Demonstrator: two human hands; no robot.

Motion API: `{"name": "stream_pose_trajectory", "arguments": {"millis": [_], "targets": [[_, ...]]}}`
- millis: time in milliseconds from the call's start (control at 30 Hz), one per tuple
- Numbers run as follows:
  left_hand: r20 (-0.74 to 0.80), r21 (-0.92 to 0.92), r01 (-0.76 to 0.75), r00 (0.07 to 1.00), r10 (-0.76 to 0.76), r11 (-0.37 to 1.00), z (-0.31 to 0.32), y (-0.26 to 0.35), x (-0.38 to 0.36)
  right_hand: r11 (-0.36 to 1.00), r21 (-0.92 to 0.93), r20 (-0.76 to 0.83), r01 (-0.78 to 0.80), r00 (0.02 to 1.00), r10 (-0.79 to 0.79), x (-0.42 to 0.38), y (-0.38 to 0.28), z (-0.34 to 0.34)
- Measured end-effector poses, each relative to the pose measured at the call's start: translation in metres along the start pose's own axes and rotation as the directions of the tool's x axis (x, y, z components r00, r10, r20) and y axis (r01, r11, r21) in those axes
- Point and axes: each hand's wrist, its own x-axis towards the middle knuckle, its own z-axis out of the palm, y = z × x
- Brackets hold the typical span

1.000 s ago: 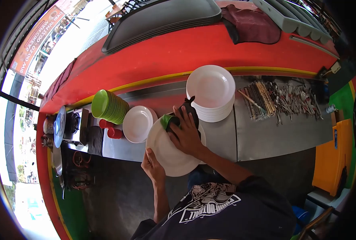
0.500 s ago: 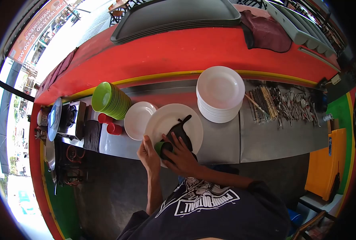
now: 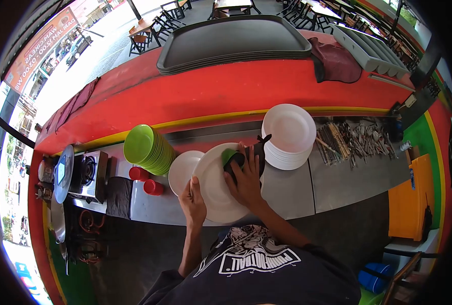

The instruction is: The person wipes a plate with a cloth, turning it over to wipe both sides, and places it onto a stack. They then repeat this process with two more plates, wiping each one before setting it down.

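A large white plate (image 3: pixel 213 190) is tilted up in front of me, its left rim gripped by my left hand (image 3: pixel 192 203) with the thumb on the face. My right hand (image 3: pixel 247 184) presses a dark cloth (image 3: pixel 259 150) with a green patch (image 3: pixel 227 155) against the plate's upper right. Part of the cloth is hidden under the fingers, and one end sticks out beyond the rim. Behind the plate's left side lies another white plate (image 3: pixel 180 172). A stack of white plates (image 3: pixel 288 129) stands just right of my right hand.
Stacked green bowls (image 3: pixel 147 150) and two red cups (image 3: pixel 153 187) stand at left on the steel counter (image 3: pixel 337 185), beyond them a gas stove (image 3: pixel 90 172). Chopsticks (image 3: pixel 332 142) and loose cutlery (image 3: pixel 370 141) lie right. Dark trays (image 3: pixel 233 43) top the red wall (image 3: pixel 205 91).
My right hand and the cloth have moved from the plate's lower middle up to its upper right. My left hand keeps its hold on the rim. The view has tilted upward.
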Motion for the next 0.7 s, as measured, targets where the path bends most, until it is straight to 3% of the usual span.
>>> {"name": "stream_pose_trajectory", "arguments": {"millis": [167, 267, 400, 700], "targets": [[-0.097, -0.176, -0.047, 0.995, 0.03, 0.983, -0.021, -0.018, 0.022, 0.997, -0.046, 0.038, -0.057, 0.998, 0.059, -0.024, -0.018, 0.015], [-0.13, -0.231, -0.046, 0.991, 0.016, 0.972, -0.029, -0.027, 0.034, 0.999, -0.046, 0.137, -0.007, 0.99, 0.013, -0.044, -0.038, 0.022], [-0.056, -0.312, -0.024, 0.998, 0.007, 0.95, -0.03, -0.049, 0.046, 0.999, -0.026, 0.187, -0.021, 0.982, 0.025, -0.057, -0.051, 0.03], [0.214, -0.177, 0.043, 0.977, -0.004, 0.983, -0.037, -0.038, 0.03, 0.974, -0.187, -0.036, -0.129, 0.992, 0.125, -0.051, -0.027, 0.003]]}}
